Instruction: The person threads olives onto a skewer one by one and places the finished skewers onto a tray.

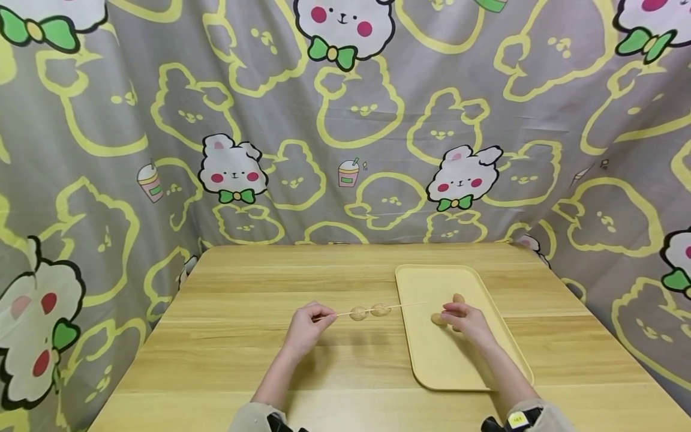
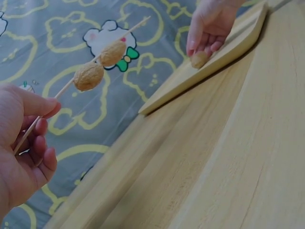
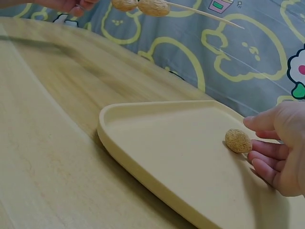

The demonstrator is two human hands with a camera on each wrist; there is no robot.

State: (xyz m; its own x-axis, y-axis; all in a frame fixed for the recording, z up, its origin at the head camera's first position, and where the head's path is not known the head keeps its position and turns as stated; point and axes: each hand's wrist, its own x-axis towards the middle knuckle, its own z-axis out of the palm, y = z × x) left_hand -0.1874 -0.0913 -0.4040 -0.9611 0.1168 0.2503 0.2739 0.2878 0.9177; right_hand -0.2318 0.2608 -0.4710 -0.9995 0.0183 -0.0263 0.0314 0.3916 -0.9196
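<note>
Behind everything, on several sides, hangs a grey fabric curtain (image 1: 302,114) printed with yellow outlines and white bunny faces. Before you stands one light wood-grain bench (image 1: 216,336), and on its right part lies one pale yellow, shallow rectangular tray (image 1: 437,360) with rounded corners.

You have two hands at work. Your left hand (image 1: 309,324) pinches the end of one thin, pale wooden skewer (image 2: 65,89) between thumb and fingers, holding it above the bench so that the bare tip reaches over the tray's left edge. Your right hand (image 1: 468,324) is over the tray, thumb and fingers apart.

You can count four brown, rough, rounded pieces. Two are threaded on the skewer: an inner piece (image 1: 358,313) and an outer piece (image 1: 381,309), close together. Two are at the tray: a near piece (image 3: 237,141) right by your fingertips, contact unclear, and a far piece (image 1: 458,297) just beyond your right hand, partly hidden by it.
</note>
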